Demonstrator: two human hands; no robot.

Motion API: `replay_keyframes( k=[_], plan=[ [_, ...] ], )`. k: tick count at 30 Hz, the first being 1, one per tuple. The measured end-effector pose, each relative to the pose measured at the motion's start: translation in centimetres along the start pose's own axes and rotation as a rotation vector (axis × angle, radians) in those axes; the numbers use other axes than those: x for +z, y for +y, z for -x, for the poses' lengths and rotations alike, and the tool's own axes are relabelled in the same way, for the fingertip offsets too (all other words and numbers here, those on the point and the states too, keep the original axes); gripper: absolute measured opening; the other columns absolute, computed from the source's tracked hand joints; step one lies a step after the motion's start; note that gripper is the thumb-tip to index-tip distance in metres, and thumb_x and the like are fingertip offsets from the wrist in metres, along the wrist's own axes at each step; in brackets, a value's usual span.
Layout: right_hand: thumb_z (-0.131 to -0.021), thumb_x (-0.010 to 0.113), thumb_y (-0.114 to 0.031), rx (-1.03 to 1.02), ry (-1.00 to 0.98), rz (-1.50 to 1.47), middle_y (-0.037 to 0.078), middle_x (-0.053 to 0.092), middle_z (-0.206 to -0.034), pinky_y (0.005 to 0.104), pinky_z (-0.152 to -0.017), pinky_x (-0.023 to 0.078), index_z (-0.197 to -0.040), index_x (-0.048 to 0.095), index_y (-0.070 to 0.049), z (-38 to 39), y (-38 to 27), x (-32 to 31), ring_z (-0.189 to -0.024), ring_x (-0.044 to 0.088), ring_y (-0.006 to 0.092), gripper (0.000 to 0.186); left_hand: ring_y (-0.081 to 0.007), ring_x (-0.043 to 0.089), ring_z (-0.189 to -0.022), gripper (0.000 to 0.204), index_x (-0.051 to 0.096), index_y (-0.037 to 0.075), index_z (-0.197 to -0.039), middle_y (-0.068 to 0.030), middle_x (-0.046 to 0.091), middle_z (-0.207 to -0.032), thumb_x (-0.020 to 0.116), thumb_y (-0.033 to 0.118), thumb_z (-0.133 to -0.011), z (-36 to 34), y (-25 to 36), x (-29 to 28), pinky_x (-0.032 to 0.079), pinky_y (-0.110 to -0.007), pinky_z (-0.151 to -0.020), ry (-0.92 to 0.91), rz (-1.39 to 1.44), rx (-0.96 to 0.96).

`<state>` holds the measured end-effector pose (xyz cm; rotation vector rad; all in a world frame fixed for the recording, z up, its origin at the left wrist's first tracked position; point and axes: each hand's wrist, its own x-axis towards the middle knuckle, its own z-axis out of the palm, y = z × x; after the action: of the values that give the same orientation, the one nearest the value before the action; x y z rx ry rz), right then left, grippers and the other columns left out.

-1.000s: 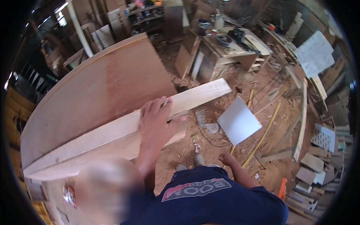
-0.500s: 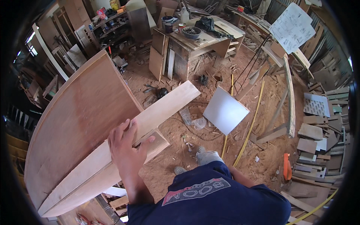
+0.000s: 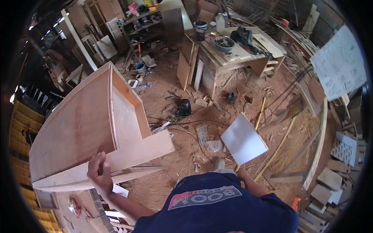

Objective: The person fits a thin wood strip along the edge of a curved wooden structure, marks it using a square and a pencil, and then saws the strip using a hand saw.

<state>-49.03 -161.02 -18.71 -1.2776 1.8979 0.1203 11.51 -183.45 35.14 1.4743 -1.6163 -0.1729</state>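
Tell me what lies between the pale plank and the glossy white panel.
Crumpled clear plastic on the brown floor, seen in the head view.

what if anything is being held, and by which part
The left hand is partway along the long, pale wooden board; actual holding cannot be told. For the right hand, it's unclear too.

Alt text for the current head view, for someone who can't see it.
A left hand rests against a pale wooden board along a large wooden box; the right hand is near a white panel. Beyond stands a cluttered worktable.
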Motion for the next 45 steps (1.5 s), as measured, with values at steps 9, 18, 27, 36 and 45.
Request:
replay_keyframes(
  k=[9,18,27,36,45],
  plan=[
    [-0.092,0.078,-0.044,-0.176,0.165,-0.041,0.017,0.081,-0.106,0.0437,-0.096,0.061,-0.11,0.084,-0.011,-14.3,-5.2,-20.9,-0.101,0.078,0.0348,0.038,-0.0272,0.065,-0.1,0.02,0.073,-0.003,-0.094,-0.0139,0.069,-0.099,0.071,0.017,-0.097,-1.0,1.8,2.5,0.052,-0.04,-0.091,0.229,-0.124,-0.139],
    [-0.094,0.069,-0.036,-0.559,0.039,0.003,0.014,0.081,-0.107,0.0425,-0.087,0.06,-0.107,0.083,-0.013,-30.1,-24.9,-25.9,-0.099,0.078,0.0316,0.029,-0.0266,0.059,-0.093,0.016,0.07,-0.003,-0.086,-0.0114,0.062,-0.091,0.07,0.013,-0.091,-0.1,0.5,1.6,0.047,-0.051,-0.108,0.251,-0.305,-0.181],
    [-0.093,0.069,-0.04,-0.886,-0.297,0.314,0.014,0.081,-0.101,0.042,-0.087,0.06,-0.107,0.083,-0.014,-37.3,-41.8,-30.9,-0.097,0.078,0.0291,0.032,-0.027,0.059,-0.095,0.025,0.067,-0.002,-0.079,-0.0124,0.063,-0.089,0.069,0.016,-0.096,-0.5,3.1,3.8,0.044,-0.053,-0.113,0.412,-0.259,-0.273],
    [-0.092,0.076,-0.042,-0.954,-0.505,0.445,0.015,0.082,-0.101,0.0427,-0.085,0.061,-0.111,0.083,-0.01,-42.9,-58.1,-29.2,-0.093,0.079,0.0317,0.038,-0.0328,0.071,-0.114,0.034,0.077,-0.003,-0.118,-0.016,0.076,-0.126,0.06,0.024,-0.108,4.1,2.3,7.9,0.052,-0.046,-0.107,1.16,-0.896,-0.52],
    [-0.094,0.074,-0.042,-1.149,-0.682,0.428,0.017,0.08,-0.111,0.0433,-0.089,0.059,-0.123,0.08,-0.012,-48.8,-65.9,-29.2,-0.102,0.077,0.0321,0.042,-0.0327,0.073,-0.116,0.039,0.078,0.001,-0.12,-0.0181,0.077,-0.124,0.055,0.031,-0.109,-7.6,-10.3,37.5,0.055,-0.045,-0.102,0.646,-0.598,-0.616]
  ],
)
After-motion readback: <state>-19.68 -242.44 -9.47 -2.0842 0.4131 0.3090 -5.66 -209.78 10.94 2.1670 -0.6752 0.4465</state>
